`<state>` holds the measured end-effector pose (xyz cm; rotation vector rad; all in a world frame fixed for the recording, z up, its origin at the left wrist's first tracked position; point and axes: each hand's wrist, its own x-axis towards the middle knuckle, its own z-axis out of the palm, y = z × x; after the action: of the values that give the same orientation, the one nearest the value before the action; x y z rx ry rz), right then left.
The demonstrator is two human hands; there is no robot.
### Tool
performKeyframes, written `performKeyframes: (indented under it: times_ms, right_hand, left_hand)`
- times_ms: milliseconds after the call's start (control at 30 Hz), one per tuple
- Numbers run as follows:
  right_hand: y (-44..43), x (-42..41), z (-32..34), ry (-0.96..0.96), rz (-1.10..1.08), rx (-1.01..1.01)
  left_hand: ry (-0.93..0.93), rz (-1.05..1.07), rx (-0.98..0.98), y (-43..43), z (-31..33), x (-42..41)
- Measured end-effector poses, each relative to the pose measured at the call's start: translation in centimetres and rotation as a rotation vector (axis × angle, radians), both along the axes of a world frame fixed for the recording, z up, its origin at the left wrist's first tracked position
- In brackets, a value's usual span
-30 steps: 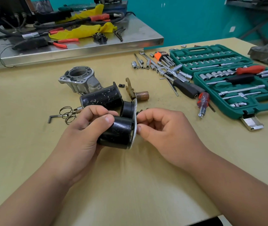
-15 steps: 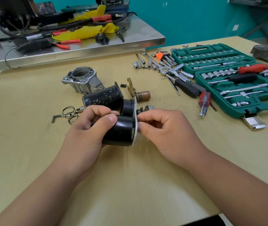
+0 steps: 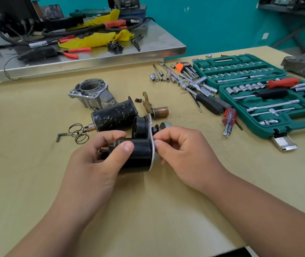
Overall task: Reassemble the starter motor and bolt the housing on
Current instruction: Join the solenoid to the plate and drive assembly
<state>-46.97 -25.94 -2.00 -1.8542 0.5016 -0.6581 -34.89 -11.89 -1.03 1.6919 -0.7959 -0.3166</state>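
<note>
Grips the solenoid assembly (image 3: pixel 138 156) in the left hand (image 3: pixel 92 164), fingers and thumb curled round its lower black cylinder, copper studs poking out by the palm. Pinches the rim of its silvery plate (image 3: pixel 149 123) with thumb and forefinger of the right hand (image 3: pixel 183 154); cannot tell whether some small part sits between those fingertips too. Holds the lot just above the bench (image 3: pixel 148 210), close in front of the loose parts. Looks early in the job, judged from that spread. Has the black motor body (image 3: pixel 114 116) lying on its side just behind the hands, joined to nothing. Has the aluminium housing (image 3: pixel 92 93) farther back, open end up, unbolted. Leaves the brass fork lever (image 3: pixel 147 102), the copper plunger (image 3: pixel 161 112) and the coil springs (image 3: pixel 78 133) loose on the bench, an Allen key (image 3: pixel 60 136) beside the springs. Shows no bolt fitted anywhere. Calls, then, for joining motor body and solenoid assembly, seating lever, plunger and springs, sliding the housing on and bolting it down, probably with tools from the open green socket case (image 3: pixel 250 123) at the right.
</note>
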Motion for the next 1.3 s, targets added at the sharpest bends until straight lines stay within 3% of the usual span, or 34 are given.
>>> performKeyframes:
  times_ms: [100, 233, 500, 667, 767, 1033, 1300]
  right_hand:
    - [0.2, 0.2, -0.2, 0.019, 0.024, -0.028]
    - [0.7, 0.6, -0.4, 0.061, 0.046, -0.1]
    - [0.9, 0.7, 0.0, 0.063, 0.079, -0.161]
    - [0.9, 0.7, 0.1, 0.08, 0.109, -0.102]
    - [1.0, 0.9, 0.2, 0.087, 0.084, -0.072]
    - [1.0, 1.0, 0.3, 0.145, 0.076, -0.123]
    - [1.1, 1.0, 0.1, 0.141, 0.074, -0.132]
  left_hand:
    - [-0.015, 0.025, 0.063, 0.5, 0.2, 0.3]
    - [-0.317, 0.037, 0.258, 0.6, 0.4, -0.9]
    - [-0.635, 0.015, 0.514, -0.6, 0.3, -0.9]
    - [-0.581, 0.069, 0.411, -0.6, -0.4, -0.9]
    - [-0.447, 0.052, 0.375, -0.7, -0.2, -0.4]
    - [-0.223, -0.154, 0.542, -0.7, 1.3, 2.2]
    - [-0.162, -0.18, 0.512, -0.7, 1.3, 2.2]
